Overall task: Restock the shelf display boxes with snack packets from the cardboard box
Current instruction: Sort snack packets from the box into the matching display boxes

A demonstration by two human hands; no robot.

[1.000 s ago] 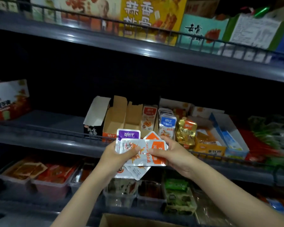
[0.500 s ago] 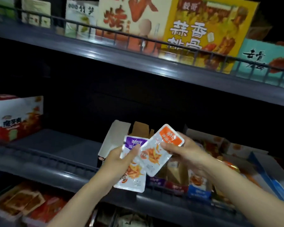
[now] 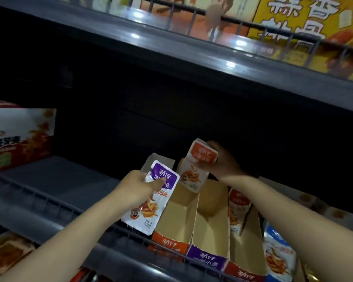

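We have split the stack: our right hand (image 3: 222,159) pinches the orange packets (image 3: 194,171) above the orange-fronted box (image 3: 177,216), our left hand (image 3: 139,186) grips the purple packet (image 3: 151,200); next, lower the orange ones in.

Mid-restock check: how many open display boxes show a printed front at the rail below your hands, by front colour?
Orange-red-front display boxes: 2
Purple-front display box: 1
Total: 3
A blue-topped packet stands to the right of them. Its box front is cut off, so it is not counted.
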